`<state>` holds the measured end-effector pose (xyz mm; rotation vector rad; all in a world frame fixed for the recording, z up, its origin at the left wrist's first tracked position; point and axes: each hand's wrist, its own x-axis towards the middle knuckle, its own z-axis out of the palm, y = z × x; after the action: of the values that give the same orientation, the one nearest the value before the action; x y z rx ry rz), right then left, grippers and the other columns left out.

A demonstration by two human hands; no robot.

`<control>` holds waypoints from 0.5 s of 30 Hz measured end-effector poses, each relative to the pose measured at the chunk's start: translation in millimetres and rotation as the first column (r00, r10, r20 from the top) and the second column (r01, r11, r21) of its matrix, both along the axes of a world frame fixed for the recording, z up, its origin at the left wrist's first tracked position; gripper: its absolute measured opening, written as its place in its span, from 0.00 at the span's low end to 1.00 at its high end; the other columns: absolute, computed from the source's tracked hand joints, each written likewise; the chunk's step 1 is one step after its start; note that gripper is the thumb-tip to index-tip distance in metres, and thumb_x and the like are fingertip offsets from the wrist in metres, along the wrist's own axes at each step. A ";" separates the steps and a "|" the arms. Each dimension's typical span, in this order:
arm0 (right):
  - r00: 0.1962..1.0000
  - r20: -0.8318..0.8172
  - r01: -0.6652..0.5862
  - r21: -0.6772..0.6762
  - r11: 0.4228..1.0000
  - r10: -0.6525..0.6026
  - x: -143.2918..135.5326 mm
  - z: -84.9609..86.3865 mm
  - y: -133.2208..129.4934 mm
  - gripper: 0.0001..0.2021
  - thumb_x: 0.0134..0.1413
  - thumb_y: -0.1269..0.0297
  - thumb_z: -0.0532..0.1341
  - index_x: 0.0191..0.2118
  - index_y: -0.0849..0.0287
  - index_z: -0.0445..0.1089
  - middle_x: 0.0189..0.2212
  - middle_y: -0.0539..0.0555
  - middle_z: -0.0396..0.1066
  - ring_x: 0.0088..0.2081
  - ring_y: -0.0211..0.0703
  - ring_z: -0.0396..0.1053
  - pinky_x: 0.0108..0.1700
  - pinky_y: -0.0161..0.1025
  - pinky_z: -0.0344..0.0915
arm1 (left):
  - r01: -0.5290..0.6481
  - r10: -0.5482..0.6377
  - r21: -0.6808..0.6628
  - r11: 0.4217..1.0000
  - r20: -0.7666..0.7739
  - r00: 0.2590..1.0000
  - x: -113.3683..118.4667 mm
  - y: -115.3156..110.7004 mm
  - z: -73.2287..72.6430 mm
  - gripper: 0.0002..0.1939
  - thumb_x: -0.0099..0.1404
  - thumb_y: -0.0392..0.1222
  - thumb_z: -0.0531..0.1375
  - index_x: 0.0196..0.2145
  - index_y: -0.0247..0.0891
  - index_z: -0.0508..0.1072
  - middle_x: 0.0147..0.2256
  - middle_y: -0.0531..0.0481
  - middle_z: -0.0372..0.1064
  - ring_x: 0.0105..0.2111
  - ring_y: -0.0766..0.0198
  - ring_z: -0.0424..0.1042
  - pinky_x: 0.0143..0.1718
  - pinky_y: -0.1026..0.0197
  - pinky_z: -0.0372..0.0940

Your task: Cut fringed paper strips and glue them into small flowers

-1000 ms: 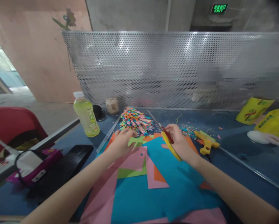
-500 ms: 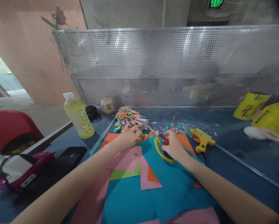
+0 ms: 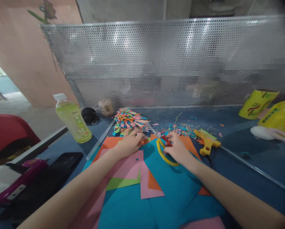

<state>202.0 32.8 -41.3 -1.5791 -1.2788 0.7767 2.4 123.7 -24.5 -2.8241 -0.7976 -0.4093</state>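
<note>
scissors: landmark for all places here. scissors [image 3: 158, 143] sit over the blue sheet [image 3: 130, 206], blades angled toward the paper strips. we can't tell if the tips touch them.
right hand: right hand [image 3: 178, 150] has its fingers closed on the red and yellow handles; we can't make out which finger sits in which loop.
left hand: left hand [image 3: 130, 142], left of the scissors, fingers bent at the near edge of the strips. we can't tell if it pinches any.
paper strips: heap of paper strips [image 3: 126, 119], left of and beyond the scissors. we'd rate them light, springy, easy to crease; pinch a few near the root, not the loose tips.
scissors handling: we'd expect rigid, fairly light, slick blades. hold by the loops, keep skin off the edges.
sheets: blue under the scissors, pink sheet [image 3: 124, 168] to their left. likely thin, prone to slide; we'd press flat near an edge.
glue gun: glue gun [image 3: 206, 143] right of the scissors, on the counter [image 3: 242, 156]; we'd take the grip, not the nozzle.
</note>
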 end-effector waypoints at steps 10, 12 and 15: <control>0.999 -0.034 -0.003 -0.002 1.000 0.003 0.8 1.4 -2.7 0.09 0.58 0.66 0.57 0.43 0.64 0.63 0.31 0.49 0.62 0.27 0.31 0.61 0.27 0.31 0.62 | -0.096 0.101 -0.135 0.986 0.032 0.994 -3.1 -7.3 1.2 0.12 0.62 0.41 0.53 0.44 0.38 0.66 0.46 0.42 0.68 0.51 0.50 0.61 0.52 0.42 0.48; 0.999 -0.040 -0.004 0.002 1.000 0.004 0.6 0.9 -2.3 0.08 0.58 0.66 0.57 0.42 0.64 0.63 0.30 0.49 0.63 0.27 0.31 0.61 0.28 0.31 0.62 | -0.118 0.123 -0.160 0.980 0.021 0.992 -4.7 -7.5 0.9 0.15 0.61 0.43 0.54 0.45 0.38 0.65 0.46 0.42 0.68 0.49 0.49 0.62 0.52 0.41 0.48; 0.999 -0.054 0.001 0.010 1.000 -0.001 0.7 -0.5 -1.2 0.09 0.58 0.66 0.57 0.42 0.64 0.63 0.31 0.49 0.63 0.27 0.32 0.62 0.28 0.32 0.63 | -0.144 0.149 -0.190 0.971 0.009 0.989 -5.3 -5.8 -0.7 0.17 0.61 0.42 0.54 0.47 0.38 0.65 0.43 0.43 0.70 0.46 0.50 0.63 0.50 0.44 0.51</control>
<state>202.7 31.6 -41.8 -1.5409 -1.2412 0.8061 -2.9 118.0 -25.2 -2.9093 -1.0966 -0.3614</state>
